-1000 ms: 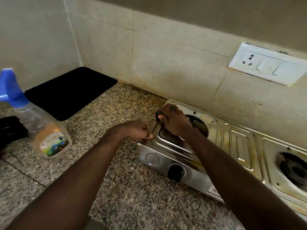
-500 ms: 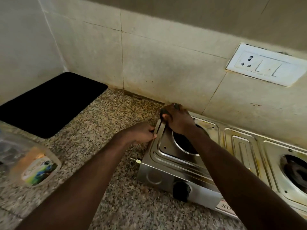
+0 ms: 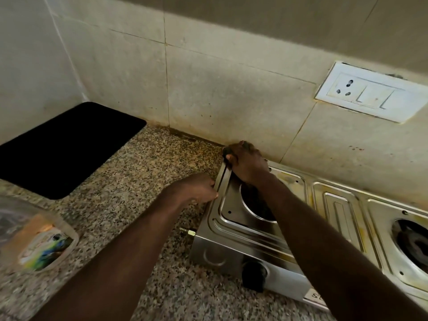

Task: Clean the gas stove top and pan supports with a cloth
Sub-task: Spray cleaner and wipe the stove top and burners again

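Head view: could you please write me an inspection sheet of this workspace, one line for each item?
Surface: speckled granite countertop, with brown grime along the wall joint.
Job's things: steel stove, yellow stains on its top; no pan supports on it; dark cloth at its back left corner.
Clutter: blurred spray bottle; black mat.
Grippers: right hand grips the cloth; left hand holds the stove's left rim, fingers curled.
Cables: nothing seen; gas inlet is bare.
Surroundings: stained tiled wall; white socket plate.
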